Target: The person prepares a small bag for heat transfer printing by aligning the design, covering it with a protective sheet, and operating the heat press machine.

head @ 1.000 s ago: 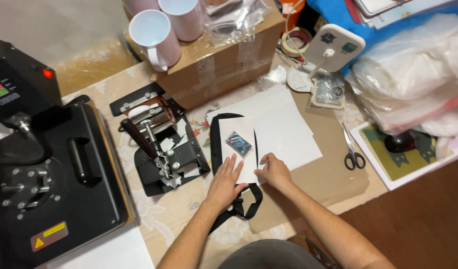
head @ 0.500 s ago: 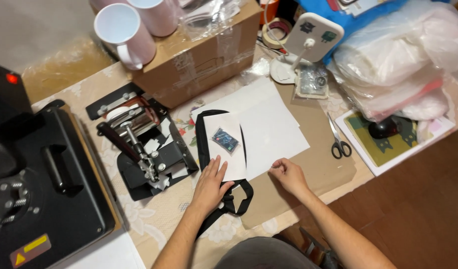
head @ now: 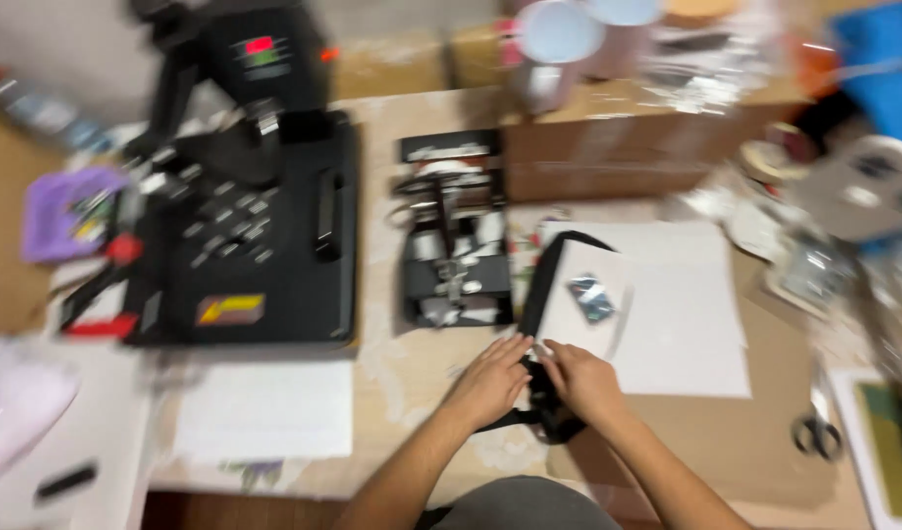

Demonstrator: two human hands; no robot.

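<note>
Beige cluttered table (head: 412, 383) holds a black heat press (head: 245, 236) and cardboard box (head: 618, 137).

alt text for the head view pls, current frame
Motion-blurred view down at a cluttered table: the left hand and right hand rest side by side on a black pad topped with a white sheet. A black heat press sits to the left.

The counter (head: 412, 378) carries a black heat press (head: 250, 236), a smaller black press (head: 454, 250), cardboard boxes (head: 608, 147), white paper sheets (head: 687, 314) and scissors (head: 814, 432).
</note>
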